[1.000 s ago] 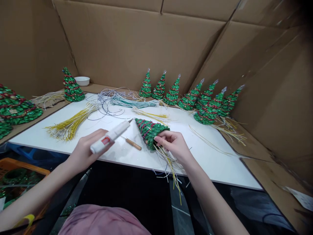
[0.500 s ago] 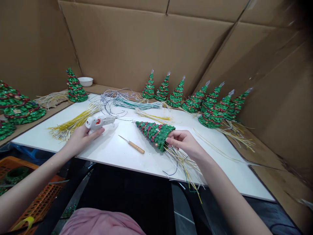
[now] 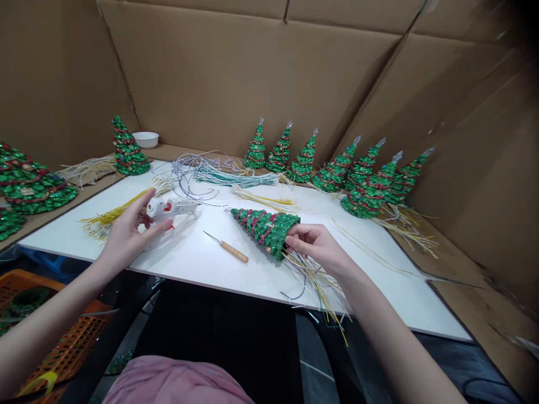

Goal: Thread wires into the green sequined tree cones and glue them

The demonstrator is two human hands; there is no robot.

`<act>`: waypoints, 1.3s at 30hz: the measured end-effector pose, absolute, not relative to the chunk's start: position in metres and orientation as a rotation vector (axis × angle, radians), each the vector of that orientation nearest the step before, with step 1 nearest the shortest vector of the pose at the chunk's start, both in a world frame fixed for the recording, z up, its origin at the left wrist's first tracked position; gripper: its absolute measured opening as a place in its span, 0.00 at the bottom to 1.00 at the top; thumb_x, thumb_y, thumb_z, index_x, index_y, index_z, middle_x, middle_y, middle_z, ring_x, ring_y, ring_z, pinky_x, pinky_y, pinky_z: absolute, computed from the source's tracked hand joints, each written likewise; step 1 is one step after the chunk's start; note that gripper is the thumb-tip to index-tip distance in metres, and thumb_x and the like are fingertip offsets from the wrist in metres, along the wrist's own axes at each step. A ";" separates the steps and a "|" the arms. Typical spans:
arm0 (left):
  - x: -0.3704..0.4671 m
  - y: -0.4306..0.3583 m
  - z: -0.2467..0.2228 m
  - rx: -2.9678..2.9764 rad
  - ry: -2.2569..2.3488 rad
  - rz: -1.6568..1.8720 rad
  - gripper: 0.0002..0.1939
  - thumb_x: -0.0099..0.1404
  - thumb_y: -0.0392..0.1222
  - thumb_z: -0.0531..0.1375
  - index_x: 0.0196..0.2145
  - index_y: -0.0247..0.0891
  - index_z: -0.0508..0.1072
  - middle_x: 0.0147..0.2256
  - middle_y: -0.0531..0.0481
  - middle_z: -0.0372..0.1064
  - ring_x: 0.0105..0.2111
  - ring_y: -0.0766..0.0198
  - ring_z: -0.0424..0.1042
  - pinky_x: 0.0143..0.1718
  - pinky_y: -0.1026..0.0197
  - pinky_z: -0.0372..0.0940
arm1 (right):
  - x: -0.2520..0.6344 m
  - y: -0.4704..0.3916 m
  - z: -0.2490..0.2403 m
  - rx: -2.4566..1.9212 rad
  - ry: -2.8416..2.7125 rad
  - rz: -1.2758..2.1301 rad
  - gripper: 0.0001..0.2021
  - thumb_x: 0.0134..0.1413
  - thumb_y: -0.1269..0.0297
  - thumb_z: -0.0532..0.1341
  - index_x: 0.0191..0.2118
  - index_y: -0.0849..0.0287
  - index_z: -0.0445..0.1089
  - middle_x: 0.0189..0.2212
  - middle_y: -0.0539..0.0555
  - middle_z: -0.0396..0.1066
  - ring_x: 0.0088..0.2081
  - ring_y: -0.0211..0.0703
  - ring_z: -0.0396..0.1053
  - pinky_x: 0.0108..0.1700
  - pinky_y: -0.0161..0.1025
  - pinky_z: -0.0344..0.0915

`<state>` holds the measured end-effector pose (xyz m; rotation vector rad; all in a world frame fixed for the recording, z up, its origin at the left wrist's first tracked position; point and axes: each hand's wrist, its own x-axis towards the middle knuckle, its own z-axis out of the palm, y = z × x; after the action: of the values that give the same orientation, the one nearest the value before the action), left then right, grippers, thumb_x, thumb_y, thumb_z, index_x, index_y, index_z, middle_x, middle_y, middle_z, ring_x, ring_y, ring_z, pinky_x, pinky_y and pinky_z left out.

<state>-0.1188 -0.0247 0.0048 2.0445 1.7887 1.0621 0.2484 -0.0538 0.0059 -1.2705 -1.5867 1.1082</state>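
At the left of the white board, my left hand (image 3: pixel 130 231) is open, fingers spread, right beside a white hot glue gun (image 3: pixel 174 207) that rests on its stand with the nozzle toward the right. My right hand (image 3: pixel 312 241) is closed on the base rim of a small glittery green Christmas tree (image 3: pixel 266 229) lying on its side, its tip pointing left. Yellow and white wires (image 3: pixel 319 279) trail out of the tree's base beneath my right hand. An awl (image 3: pixel 227 247) with a wooden handle lies between the glue gun and the tree.
Several finished-looking trees (image 3: pixel 303 160) stand along the back and right. More trees (image 3: pixel 37 182) stand at the left, near a white bowl (image 3: pixel 145 139). Wire bundles (image 3: pixel 240 177) lie across the board. Cardboard walls (image 3: pixel 236 78) enclose it. An orange basket (image 3: pixel 71 353) sits below left.
My left hand has loosened from the glue gun; its fingers have spread and its red trigger now shows. My right hand and the lying tree have stayed in place.
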 end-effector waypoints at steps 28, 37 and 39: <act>0.063 0.006 0.002 2.426 0.374 0.978 0.35 0.54 0.48 0.69 0.56 0.36 0.66 0.54 0.38 0.68 0.55 0.50 0.68 0.56 0.49 0.61 | 0.255 -0.058 0.000 -1.239 -1.603 1.086 0.18 0.46 0.49 0.68 0.25 0.60 0.70 0.20 0.49 0.64 0.23 0.35 0.58 0.26 0.35 0.55; 0.063 0.005 0.002 2.434 0.385 0.970 0.34 0.55 0.49 0.68 0.56 0.37 0.65 0.54 0.39 0.68 0.56 0.50 0.67 0.57 0.49 0.60 | 0.257 -0.057 -0.005 -1.224 -1.612 1.049 0.15 0.46 0.54 0.67 0.23 0.60 0.68 0.19 0.48 0.63 0.23 0.35 0.58 0.26 0.34 0.54; 0.063 0.004 0.002 2.435 0.383 0.973 0.33 0.56 0.50 0.68 0.56 0.37 0.65 0.55 0.39 0.68 0.56 0.50 0.67 0.57 0.49 0.60 | 0.256 -0.056 -0.004 -1.218 -1.612 1.047 0.13 0.45 0.56 0.67 0.23 0.59 0.67 0.19 0.47 0.63 0.22 0.34 0.57 0.25 0.34 0.54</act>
<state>0.0632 0.0043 0.0018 2.4346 0.3828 0.9732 0.2556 -0.0564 -0.0041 -1.2180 -1.6118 1.0473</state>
